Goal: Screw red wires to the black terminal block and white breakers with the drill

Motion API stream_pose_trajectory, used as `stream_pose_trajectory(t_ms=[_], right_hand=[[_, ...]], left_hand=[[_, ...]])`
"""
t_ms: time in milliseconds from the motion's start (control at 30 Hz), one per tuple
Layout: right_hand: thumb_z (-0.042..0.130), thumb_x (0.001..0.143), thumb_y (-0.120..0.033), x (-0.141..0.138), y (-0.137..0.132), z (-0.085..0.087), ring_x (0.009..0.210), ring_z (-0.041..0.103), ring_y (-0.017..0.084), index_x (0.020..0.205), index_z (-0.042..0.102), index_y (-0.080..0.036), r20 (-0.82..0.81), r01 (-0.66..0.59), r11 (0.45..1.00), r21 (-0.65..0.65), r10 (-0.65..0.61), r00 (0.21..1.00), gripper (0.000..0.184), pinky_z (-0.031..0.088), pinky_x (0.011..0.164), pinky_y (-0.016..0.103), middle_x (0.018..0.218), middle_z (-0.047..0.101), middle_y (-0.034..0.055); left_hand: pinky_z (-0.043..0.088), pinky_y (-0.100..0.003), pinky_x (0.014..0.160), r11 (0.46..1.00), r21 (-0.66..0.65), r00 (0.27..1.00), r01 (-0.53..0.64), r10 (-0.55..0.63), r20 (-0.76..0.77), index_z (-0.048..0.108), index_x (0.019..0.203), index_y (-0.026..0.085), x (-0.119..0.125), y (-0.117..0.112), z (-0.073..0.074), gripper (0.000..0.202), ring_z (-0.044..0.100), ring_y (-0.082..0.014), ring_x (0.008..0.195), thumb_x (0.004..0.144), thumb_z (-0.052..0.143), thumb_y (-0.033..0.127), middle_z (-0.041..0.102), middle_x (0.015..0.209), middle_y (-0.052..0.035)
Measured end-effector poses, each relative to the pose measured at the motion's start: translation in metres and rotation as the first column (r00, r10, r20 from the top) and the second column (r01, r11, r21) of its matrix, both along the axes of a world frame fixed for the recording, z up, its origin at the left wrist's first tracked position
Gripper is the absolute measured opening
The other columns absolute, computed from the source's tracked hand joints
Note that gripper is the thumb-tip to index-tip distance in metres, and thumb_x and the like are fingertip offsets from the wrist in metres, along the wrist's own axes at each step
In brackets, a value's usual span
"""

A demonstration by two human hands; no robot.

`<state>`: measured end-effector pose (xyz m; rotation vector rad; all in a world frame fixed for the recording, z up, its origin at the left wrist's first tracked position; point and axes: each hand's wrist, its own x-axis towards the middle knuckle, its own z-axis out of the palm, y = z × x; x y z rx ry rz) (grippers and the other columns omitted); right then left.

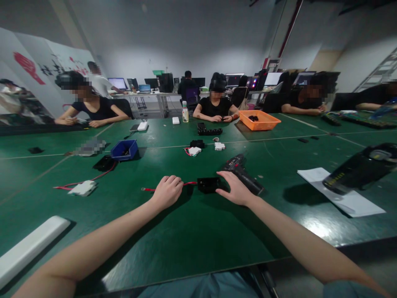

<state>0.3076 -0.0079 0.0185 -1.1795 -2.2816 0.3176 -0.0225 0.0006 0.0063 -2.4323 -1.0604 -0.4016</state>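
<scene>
My left hand (168, 191) rests on the green table (192, 231) with its fingers curled in, right over a red wire (190, 183). Whether it grips the wire is hidden. The wire runs to a small black box (207, 184) lying between my hands. My right hand (235, 189) lies over the box's right end, fingers bent down onto it. A black power screwdriver (243, 174) lies just behind my right hand, touching it or nearly so.
A white part with red wire (82, 188) and a blue bin (124, 150) lie at left, a white bar (29, 248) at the near left edge. White paper (347, 198) and a black device (362, 167) sit at right. Several people sit at the far side, with an orange tray (259, 120).
</scene>
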Motion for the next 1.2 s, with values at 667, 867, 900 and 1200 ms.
stream_pose_trajectory(t_ms=[667,867,900,1200], right_hand=[[0.063,0.093,-0.045,-0.004,0.01,-0.02,0.134,0.049,0.029,0.143,0.048,-0.024,-0.087,-0.104,0.983,-0.149,0.092,0.992,0.056,0.041,0.113,0.052,0.144,0.052,0.0108],[0.066,0.091,-0.041,-0.008,0.002,-0.012,0.127,0.054,0.027,0.139,0.051,-0.025,-0.127,-0.134,0.978,-0.161,0.114,0.985,0.052,0.046,0.108,0.049,0.139,0.056,0.0089],[0.066,0.091,-0.041,-0.008,0.001,-0.012,0.126,0.055,0.027,0.139,0.052,-0.025,-0.135,-0.137,0.977,-0.163,0.115,0.984,0.052,0.046,0.107,0.049,0.138,0.056,0.0086],[0.064,0.092,-0.038,-0.006,0.003,-0.011,0.129,0.053,0.028,0.14,0.052,-0.025,-0.162,-0.119,0.975,-0.187,0.089,0.983,0.05,0.043,0.111,0.053,0.141,0.055,0.0095]], left_hand=[[0.041,-0.038,0.085,1.0,-0.016,1.0,0.002,-0.002,0.002,0.067,0.102,0.018,-0.001,0.004,-0.006,0.017,0.059,-0.0227,0.101,0.095,0.051,0.018,0.068,0.105,-0.0075],[0.041,-0.037,0.083,1.0,-0.014,1.0,0.003,-0.003,0.018,0.067,0.101,0.018,-0.001,0.002,-0.005,0.017,0.059,-0.0226,0.1,0.096,0.051,0.018,0.068,0.106,-0.008],[0.041,-0.037,0.083,1.0,-0.014,1.0,0.003,-0.003,0.021,0.067,0.102,0.019,-0.001,0.002,-0.005,0.017,0.059,-0.0224,0.1,0.096,0.051,0.018,0.068,0.106,-0.008],[0.041,-0.038,0.082,1.0,-0.024,1.0,-0.006,0.006,-0.001,0.067,0.103,0.018,-0.001,0.002,-0.003,0.018,0.059,-0.0232,0.1,0.096,0.05,0.019,0.068,0.106,-0.0087]])
